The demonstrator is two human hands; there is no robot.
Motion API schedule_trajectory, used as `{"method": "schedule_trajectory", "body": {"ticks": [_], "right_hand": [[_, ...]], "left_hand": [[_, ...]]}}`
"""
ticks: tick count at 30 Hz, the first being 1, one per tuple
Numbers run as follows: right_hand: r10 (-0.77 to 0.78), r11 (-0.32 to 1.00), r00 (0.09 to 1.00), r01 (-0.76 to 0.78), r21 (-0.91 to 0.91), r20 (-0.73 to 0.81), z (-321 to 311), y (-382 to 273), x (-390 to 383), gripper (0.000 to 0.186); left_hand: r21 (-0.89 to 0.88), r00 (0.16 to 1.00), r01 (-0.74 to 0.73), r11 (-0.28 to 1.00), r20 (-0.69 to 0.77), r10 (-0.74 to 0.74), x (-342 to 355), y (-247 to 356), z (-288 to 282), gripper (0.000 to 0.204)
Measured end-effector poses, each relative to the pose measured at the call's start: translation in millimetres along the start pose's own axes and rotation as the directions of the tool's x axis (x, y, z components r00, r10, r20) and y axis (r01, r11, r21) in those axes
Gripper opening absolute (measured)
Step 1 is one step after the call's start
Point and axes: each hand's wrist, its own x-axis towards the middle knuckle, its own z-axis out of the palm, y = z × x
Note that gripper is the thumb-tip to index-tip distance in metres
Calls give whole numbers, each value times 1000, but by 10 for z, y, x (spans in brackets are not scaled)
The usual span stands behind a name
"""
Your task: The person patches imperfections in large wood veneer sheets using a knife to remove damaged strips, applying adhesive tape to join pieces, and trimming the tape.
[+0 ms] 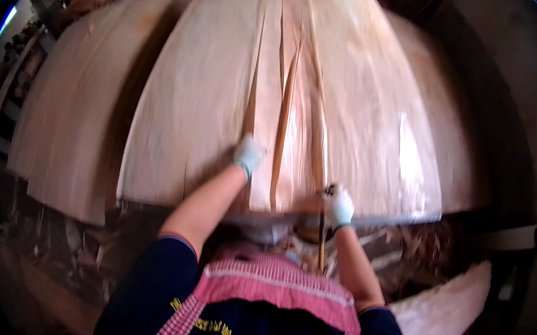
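Long pale wood veneer sheets (367, 112) lie in a stack before me, with narrow strips and lifted edges along the middle. My left hand (250, 154), in a pale glove, is closed at the edge of a veneer strip (261, 173) left of the centre; its fingertips are blurred. Over the near right part of the stack, my gloved right hand (338, 204) is closed around a thin brown stick-like tool (322, 240) with a dark upper part. The tool hangs past the stack's near edge toward me. A curled veneer strip (293, 137) stands up between my hands.
Another veneer stack (84, 100) lies to the left, and more sheets (425, 73) show behind on the right. Torn veneer scraps (421, 251) litter the floor around the near edge. A pale, thick-looking sheet (444, 313) leans at the lower right.
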Motion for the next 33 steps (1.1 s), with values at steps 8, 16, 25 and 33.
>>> {"method": "schedule_trajectory", "body": {"ticks": [8, 16, 25, 33], "right_hand": [[105, 963, 990, -124, 240, 92, 101, 526, -870, 31], [236, 967, 972, -236, 93, 9, -359, 1764, -2118, 22], [172, 974, 976, -148, 172, -132, -427, 1573, -786, 26], [82, 957, 989, -45, 285, -120, -394, 1065, -371, 35]], "left_hand": [[341, 1000, 7, 940, 14, -13, -404, 482, -67, 40], [239, 994, -94, 966, -38, 106, -324, 69, -44, 39], [329, 1000, 25, 944, -10, -23, -383, 378, -122, 45], [371, 998, 44, 928, -61, -23, -487, 496, -209, 45]]}}
